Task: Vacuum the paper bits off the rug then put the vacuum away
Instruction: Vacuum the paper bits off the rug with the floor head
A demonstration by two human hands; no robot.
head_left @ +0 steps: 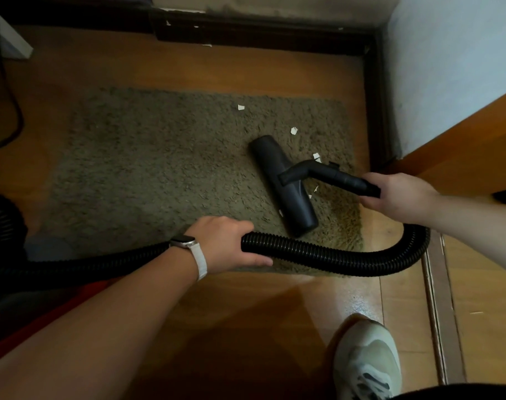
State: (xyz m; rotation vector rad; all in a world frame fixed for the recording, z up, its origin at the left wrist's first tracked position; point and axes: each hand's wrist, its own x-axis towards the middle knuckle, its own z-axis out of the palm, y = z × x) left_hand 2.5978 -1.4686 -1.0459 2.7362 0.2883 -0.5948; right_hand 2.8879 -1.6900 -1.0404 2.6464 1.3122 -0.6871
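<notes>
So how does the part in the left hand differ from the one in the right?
The hose in the left hand is ribbed and curves in a loop; the tube in the right hand is smooth with one bend. The hose is longer than the tube. Both are black.

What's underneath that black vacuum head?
The vacuum head rests on the shaggy rug, with paper bits peeking out at its edges. Anything directly beneath it is hidden.

The one head-worn camera is looking forward and steeply down, sitting near above the rug [159, 174] and catching the wooden floor [246, 313] around it
</notes>
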